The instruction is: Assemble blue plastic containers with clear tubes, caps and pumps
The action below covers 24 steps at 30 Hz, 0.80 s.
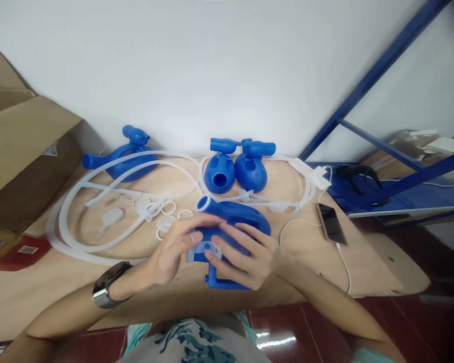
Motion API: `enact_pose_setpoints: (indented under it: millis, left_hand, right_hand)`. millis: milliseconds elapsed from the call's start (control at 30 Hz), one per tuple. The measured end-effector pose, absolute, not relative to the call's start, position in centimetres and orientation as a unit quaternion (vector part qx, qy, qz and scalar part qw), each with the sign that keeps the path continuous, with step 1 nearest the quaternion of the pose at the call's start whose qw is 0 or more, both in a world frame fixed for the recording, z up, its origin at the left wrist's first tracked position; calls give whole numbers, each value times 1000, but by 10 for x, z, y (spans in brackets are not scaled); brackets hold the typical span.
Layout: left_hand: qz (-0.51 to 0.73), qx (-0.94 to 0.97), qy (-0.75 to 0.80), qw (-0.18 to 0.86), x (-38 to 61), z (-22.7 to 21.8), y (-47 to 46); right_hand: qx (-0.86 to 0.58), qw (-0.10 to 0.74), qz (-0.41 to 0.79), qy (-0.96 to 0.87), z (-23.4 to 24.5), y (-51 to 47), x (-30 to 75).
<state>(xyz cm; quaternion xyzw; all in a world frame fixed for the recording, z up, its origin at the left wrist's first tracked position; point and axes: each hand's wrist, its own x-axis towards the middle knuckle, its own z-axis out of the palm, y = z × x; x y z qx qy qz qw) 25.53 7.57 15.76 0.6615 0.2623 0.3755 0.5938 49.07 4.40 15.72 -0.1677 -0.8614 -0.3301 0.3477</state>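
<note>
A blue plastic urinal bottle [263, 217] lies close to the table's front edge, its pale-rimmed mouth pointing to the upper left. My right hand [247, 257] is wrapped over its body, fingertips reaching a translucent plastic cap [202, 248]. From the other side my left hand [174, 244] closes with its thumb at the cap and its fingers along the bottle. How the cap joins the bottle is hidden by the fingers. A blue bracket-like part [227, 285] shows below the right hand.
Against the wall stand more blue urinal bottles [219, 174]. A coiled translucent tube [73, 244] and several clear rings and caps [113, 217] lie on the table [371, 262]. An open cardboard box [30, 151] is at left; a phone [332, 223] with cables and a blue rack [378, 146] are at right.
</note>
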Motion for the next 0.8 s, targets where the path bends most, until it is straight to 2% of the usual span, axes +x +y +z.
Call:
enact_pose_setpoints:
  millis: [100,167,333,467,600,733,800]
  left_hand:
    - [351,542,297,703,265,167,80]
    - [369,501,315,717,273,169,80]
    - [511,555,238,611,276,169,66]
    - [502,634,158,567,269,169,51]
    - [512,687,139,497,268,162,43]
    - [551,728,151,379,270,154,43]
    - [551,742,137,357,269,151,46]
  right_hand:
    - [-126,305,-360,-872,166,45,490]
    - [-102,285,-379,-875,171,47,489]
    - [-70,304,-411,-857,172,51,485]
    - [-55,357,-417,-834,166,49,483]
    - [-59,376,-409,-830,161,45,482]
    - [-128,420,-343,-830,156,39,478]
    - [-174,447,-297,-826,154,37,477]
